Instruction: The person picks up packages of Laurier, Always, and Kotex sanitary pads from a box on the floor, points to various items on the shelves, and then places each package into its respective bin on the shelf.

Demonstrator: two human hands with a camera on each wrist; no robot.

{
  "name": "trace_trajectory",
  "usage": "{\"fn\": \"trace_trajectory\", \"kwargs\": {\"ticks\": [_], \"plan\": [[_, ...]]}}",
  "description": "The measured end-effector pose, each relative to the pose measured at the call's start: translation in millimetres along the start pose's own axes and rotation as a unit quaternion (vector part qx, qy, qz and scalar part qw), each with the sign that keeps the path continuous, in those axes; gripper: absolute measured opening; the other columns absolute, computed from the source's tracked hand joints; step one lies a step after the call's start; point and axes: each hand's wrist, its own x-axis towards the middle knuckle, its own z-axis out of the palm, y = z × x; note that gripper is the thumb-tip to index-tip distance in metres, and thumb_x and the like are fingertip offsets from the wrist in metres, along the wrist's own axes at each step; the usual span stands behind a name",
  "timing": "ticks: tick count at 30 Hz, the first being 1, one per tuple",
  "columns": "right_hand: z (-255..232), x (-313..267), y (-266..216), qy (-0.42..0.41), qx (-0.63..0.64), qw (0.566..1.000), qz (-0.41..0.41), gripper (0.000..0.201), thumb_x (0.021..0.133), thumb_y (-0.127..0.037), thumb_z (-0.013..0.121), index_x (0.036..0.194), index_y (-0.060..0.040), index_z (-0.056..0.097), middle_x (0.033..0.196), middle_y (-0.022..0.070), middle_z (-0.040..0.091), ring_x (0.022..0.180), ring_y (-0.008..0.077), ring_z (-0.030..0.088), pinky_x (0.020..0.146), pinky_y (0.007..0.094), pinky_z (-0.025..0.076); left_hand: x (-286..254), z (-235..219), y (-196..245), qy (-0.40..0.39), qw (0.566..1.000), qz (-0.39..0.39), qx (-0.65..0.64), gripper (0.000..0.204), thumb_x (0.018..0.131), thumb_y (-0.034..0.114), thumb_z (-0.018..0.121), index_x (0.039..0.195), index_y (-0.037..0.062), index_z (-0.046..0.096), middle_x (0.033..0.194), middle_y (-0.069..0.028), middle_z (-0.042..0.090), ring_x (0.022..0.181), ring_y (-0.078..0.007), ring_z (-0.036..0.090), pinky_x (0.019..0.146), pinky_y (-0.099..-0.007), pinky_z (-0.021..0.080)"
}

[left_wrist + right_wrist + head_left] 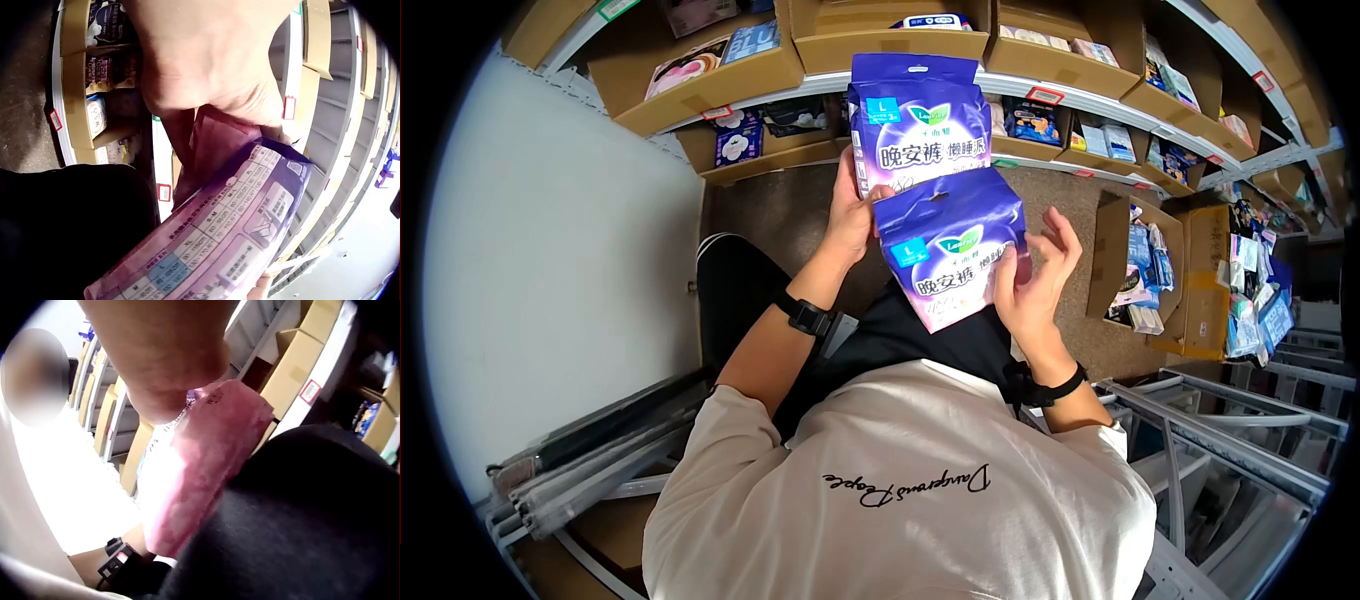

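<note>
Two purple-and-pink packs of overnight sanitary pants are held before the person's lap, one behind the other. The far pack (925,120) stands upright, its lower part hidden by the near pack (950,245), which tilts. The left hand (855,222) grips the packs at their left side, with its thumb by the near pack's upper left corner. In the left wrist view a printed size chart (206,231) shows on a pack's back. The right hand (1038,285) has its thumb against the near pack's right side, its other fingers spread and lifted.
Shelves with cardboard boxes (1060,65) of packaged goods curve along the far side. At the right, an open carton (1112,255) and a heaped yellow-brown carton (1203,280) stand on the floor. Metal frames (1200,440) flank the person, and a white wall (560,260) rises at left.
</note>
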Motion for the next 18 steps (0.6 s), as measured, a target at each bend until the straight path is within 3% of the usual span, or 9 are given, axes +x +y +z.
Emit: {"fn": "trace_trajectory", "kwargs": {"ticks": [5,8,9,11,12,15,16,18], "plan": [[0,33,-36,-0.131,0.057,0.986,-0.089,0.034,0.075,-0.006,0.072,0.108,-0.0050,0.065,0.102,0.0129,0.057,0.092,0.0288,0.057,0.078,0.0372,0.048,-6,-1,2,-0.021,0.998,-0.009,-0.058,0.071,0.086,0.026,0.075,0.140,0.0056,0.034,0.130,-0.0124,0.052,0.119,-0.0246,0.055,0.098,-0.0378,0.048],[12,45,-47,-0.165,0.005,0.968,-0.187,0.041,0.077,-0.018,0.074,0.116,-0.0103,0.063,0.111,0.0122,0.056,0.102,0.0289,0.057,0.083,0.0390,0.046,-8,10,5,0.008,0.994,-0.015,-0.108,0.057,0.090,0.017,0.067,0.137,0.0061,0.037,0.126,-0.0146,0.055,0.114,-0.0241,0.058,0.096,-0.0363,0.050],[12,49,-50,-0.188,0.003,0.964,-0.187,0.045,0.078,-0.019,0.074,0.120,-0.0106,0.061,0.116,0.0142,0.054,0.106,0.0313,0.056,0.085,0.0399,0.048,-8,12,5,0.009,0.994,-0.012,-0.107,0.057,0.090,0.017,0.067,0.137,0.0061,0.037,0.126,-0.0146,0.055,0.114,-0.0241,0.058,0.096,-0.0363,0.050],[17,44,-53,-0.218,0.058,0.973,-0.036,0.045,0.080,-0.018,0.072,0.123,-0.0106,0.060,0.118,0.0160,0.053,0.106,0.0338,0.056,0.085,0.0408,0.050,-13,12,6,0.028,0.990,-0.021,-0.139,0.055,0.090,0.015,0.066,0.136,0.0055,0.037,0.125,-0.0146,0.055,0.113,-0.0241,0.059,0.095,-0.0361,0.051],[17,43,-50,-0.236,0.036,0.971,-0.034,0.041,0.081,-0.015,0.071,0.121,-0.0110,0.061,0.114,0.0170,0.054,0.101,0.0354,0.058,0.081,0.0419,0.052,-12,11,8,0.017,0.991,0.000,-0.130,0.054,0.090,0.014,0.065,0.136,0.0055,0.038,0.124,-0.0140,0.055,0.113,-0.0243,0.059,0.095,-0.0363,0.050],[19,31,-25,-0.202,0.069,0.976,-0.041,0.035,0.081,-0.008,0.071,0.115,-0.0110,0.065,0.108,0.0168,0.057,0.094,0.0343,0.060,0.077,0.0403,0.052,-12,9,16,0.045,0.991,0.003,-0.126,0.053,0.090,0.014,0.063,0.135,0.0058,0.038,0.124,-0.0135,0.055,0.113,-0.0239,0.058,0.095,-0.0363,0.049],[16,27,-21,-0.161,0.102,0.981,-0.024,0.031,0.080,0.000,0.068,0.109,-0.0100,0.067,0.104,0.0169,0.058,0.088,0.0337,0.061,0.073,0.0397,0.052,-11,4,15,0.062,0.993,0.004,-0.101,0.053,0.090,0.013,0.062,0.136,0.0062,0.038,0.125,-0.0136,0.054,0.113,-0.0233,0.058,0.096,-0.0360,0.048],[11,27,-8,-0.075,0.074,0.993,-0.047,0.027,0.080,0.006,0.066,0.104,-0.0065,0.066,0.102,0.0182,0.056,0.092,0.0327,0.059,0.078,0.0389,0.050,-10,1,14,0.067,0.994,0.016,-0.090,0.056,0.089,0.013,0.062,0.138,0.0044,0.037,0.128,-0.0127,0.052,0.118,-0.0222,0.053,0.101,-0.0356,0.043]]}}
